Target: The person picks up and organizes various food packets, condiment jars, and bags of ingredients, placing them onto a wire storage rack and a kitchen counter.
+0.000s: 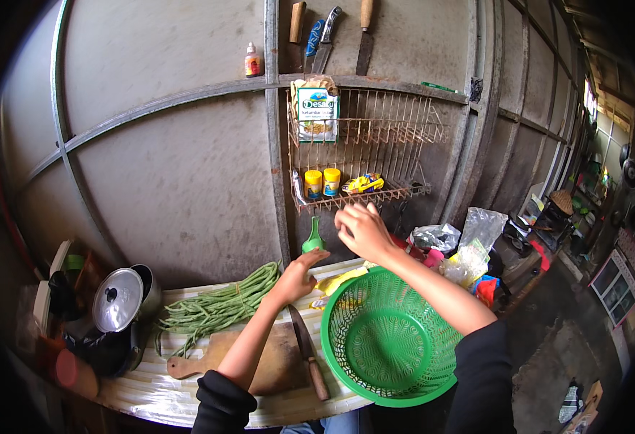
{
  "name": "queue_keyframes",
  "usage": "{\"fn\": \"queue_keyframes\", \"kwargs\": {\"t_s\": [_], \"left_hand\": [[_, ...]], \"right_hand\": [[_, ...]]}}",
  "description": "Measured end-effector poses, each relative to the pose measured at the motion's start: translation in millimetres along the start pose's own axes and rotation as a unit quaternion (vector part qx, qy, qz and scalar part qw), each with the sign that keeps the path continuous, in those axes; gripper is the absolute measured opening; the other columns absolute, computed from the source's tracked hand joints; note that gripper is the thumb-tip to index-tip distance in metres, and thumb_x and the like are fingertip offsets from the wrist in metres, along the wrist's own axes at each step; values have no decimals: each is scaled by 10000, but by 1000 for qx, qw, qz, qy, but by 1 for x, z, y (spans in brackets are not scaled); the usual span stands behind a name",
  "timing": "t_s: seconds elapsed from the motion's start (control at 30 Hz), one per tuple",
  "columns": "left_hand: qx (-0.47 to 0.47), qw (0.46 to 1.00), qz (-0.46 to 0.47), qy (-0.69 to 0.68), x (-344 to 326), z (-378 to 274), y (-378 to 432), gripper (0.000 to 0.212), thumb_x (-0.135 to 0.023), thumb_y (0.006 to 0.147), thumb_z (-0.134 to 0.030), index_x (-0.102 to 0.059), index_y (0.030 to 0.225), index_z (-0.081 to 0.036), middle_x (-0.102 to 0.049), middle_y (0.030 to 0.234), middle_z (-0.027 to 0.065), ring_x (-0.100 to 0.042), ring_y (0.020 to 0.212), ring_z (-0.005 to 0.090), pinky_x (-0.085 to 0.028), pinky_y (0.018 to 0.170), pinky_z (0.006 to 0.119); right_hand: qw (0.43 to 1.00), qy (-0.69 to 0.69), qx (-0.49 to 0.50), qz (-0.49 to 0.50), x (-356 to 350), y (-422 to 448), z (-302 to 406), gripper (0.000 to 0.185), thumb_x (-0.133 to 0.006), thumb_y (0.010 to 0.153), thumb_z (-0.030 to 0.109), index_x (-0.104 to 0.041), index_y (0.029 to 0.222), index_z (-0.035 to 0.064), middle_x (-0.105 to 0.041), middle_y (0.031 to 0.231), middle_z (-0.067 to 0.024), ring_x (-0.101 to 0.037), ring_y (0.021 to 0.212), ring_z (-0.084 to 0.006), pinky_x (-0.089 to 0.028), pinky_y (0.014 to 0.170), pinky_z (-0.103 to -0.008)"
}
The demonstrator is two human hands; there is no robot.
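Note:
My left hand (294, 278) is raised over the back of the table, fingers pointing right, with nothing visible in it. Just behind its fingertips a green plastic scoop (313, 238) hangs below the wire rack. My right hand (365, 232) is lifted in front of the rack's lower edge, its fingers bent and partly spread; no held thing shows. Under my right forearm stands a green plastic colander basket (388, 347). A bundle of long beans (225, 298) lies left of my left hand. Below are a wooden cutting board (279, 358) and a knife (307, 347) with a wooden handle.
The rusty wire rack (360, 133) on the wall holds a seasoning packet (317, 116) and yellow-capped jars (322, 183). Knives (325, 40) hang above it. A lidded metal pot (122, 298) stands at left, plastic bags (472, 244) at right. Yellow packaging (341, 279) lies behind the basket.

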State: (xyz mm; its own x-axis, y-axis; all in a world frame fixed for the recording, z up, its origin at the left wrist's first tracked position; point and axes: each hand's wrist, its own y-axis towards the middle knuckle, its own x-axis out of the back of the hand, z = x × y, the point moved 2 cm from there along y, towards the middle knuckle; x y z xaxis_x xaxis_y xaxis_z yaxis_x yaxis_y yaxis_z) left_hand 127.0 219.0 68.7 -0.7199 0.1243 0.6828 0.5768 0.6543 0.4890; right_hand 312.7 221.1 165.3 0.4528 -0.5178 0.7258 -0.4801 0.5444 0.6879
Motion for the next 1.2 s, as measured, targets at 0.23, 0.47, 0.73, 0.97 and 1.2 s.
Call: {"fn": "queue_keyframes", "kwargs": {"t_s": [0.23, 0.47, 0.73, 0.97, 1.2], "left_hand": [[70, 996, -21, -43, -57, 23, -34, 501, -683, 744, -81, -538, 1218, -12, -560, 1223, 187, -528, 1159, 316, -414, 985, 380], [198, 940, -252, -115, -80, 42, -37, 204, -601, 836, -80, -646, 1006, 23, -664, 885, 215, -676, 813, 292, -514, 742, 360], [173, 916, -346, -103, -30, 43, -26, 197, -605, 841, -67, -666, 998, 35, -680, 810, 209, -674, 728, 157, -512, 640, 307], [160, 915, -369, -47, 51, 21, -1, 240, -636, 850, -214, -688, 952, -3, -683, 768, 174, -691, 690, 194, -506, 616, 313], [154, 923, -329, -127, 101, -38, 20, 220, -637, 880, -180, -688, 842, 30, -671, 722, 31, -584, 630, 60, -492, 575, 235]], "right_hand": [[916, 83, -29, 390, -34, -55, -27, 304, -629, 789, 249, -614, 1080, 159, -577, 1086, -87, -483, 1110, -275, -352, 871, -463], [932, 154, -44, 326, -41, -59, -29, 405, -696, 780, 273, -593, 1138, 115, -529, 1179, -119, -470, 1167, -305, -354, 990, -441], [960, 200, -100, 166, -34, -49, -24, 736, -777, 703, 366, -454, 1298, 77, -498, 1224, -175, -520, 1126, -308, -431, 953, -401], [924, 323, -138, 154, -30, -40, -16, 1006, -825, 630, 446, -304, 1393, 48, -487, 1299, -170, -494, 1186, -259, -442, 927, -429], [803, 563, -182, 66, -40, -42, -13, 229, -629, 880, 110, -613, 1057, -35, -678, 965, -66, -642, 871, -125, -520, 722, -260]]}}
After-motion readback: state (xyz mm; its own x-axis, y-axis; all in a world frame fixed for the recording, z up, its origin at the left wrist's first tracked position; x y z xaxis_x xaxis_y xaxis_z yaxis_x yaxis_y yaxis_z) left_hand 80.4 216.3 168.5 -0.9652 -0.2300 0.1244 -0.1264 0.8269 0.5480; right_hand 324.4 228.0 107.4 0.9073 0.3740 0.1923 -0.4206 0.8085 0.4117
